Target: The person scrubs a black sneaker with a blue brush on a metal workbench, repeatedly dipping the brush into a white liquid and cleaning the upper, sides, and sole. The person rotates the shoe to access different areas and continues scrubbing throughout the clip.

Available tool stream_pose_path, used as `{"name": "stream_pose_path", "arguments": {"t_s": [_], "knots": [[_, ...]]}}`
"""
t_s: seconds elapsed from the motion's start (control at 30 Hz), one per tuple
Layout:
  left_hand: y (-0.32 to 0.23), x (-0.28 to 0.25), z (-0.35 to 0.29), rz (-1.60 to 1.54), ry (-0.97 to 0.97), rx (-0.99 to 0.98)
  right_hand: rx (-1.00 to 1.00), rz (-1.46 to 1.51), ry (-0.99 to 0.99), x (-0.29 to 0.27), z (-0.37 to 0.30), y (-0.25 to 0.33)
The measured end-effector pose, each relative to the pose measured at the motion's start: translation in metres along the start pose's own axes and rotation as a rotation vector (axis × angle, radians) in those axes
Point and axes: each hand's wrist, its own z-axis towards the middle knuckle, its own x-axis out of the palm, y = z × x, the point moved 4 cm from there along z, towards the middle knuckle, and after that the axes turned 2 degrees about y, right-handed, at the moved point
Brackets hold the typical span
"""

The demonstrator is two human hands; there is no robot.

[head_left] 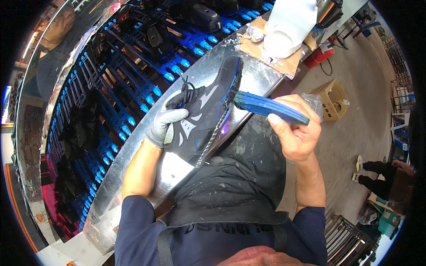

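Observation:
A black shoe [209, 111] with grey side patches and dark laces is tilted on its side over the metal ledge. My left hand [165, 125], in a pale grey glove, grips it at the ankle opening. The thumb lies along the shoe's side, and the other fingers are partly hidden. In my bare right hand [301, 133] is a blue-handled brush [268, 106], pinched between thumb and fingers. Its dark bristle end meets the shoe's sole edge, where a thin blue line and pale stitch-like marks run. Whether the bristles press on the sole or the side just above, I cannot tell.
Beyond the metal ledge [116, 166] runs a rack conveyor [128, 75] with blue-lit tips and dark shoes. A white plastic jug [288, 29] stands on cardboard [284, 64] at the ledge's far end. A carton [329, 101] sits on the floor; another person's legs [375, 177] show at right.

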Motion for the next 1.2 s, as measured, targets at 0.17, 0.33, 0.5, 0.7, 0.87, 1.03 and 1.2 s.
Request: {"name": "stream_pose_path", "arguments": {"t_s": [0.17, 0.33, 0.5, 0.7, 0.87, 1.03, 1.2], "knots": [[0.002, -0.008, 0.002, 0.018, 0.023, 0.014, -0.186, -0.214, 0.109, 0.011, 0.002, 0.025], [0.002, 0.003, 0.004, -0.069, 0.022, 0.023, -0.208, -0.296, 0.126, 0.012, 0.009, 0.027], [0.002, 0.005, 0.005, -0.042, 0.026, 0.037, -0.217, -0.291, 0.174, 0.019, 0.012, 0.035], [0.0, 0.002, 0.003, -0.011, 0.038, 0.031, -0.204, -0.255, 0.282, 0.014, 0.019, 0.034], [0.003, 0.007, 0.005, -0.052, 0.029, 0.061, -0.195, -0.245, 0.191, 0.019, -0.011, 0.025], [0.004, 0.006, 0.006, -0.079, 0.049, 0.024, -0.17, -0.238, 0.111, 0.035, -0.026, 0.034], [0.002, 0.01, 0.008, -0.054, 0.036, 0.022, -0.236, -0.277, 0.136, 0.039, -0.026, 0.033]]}}
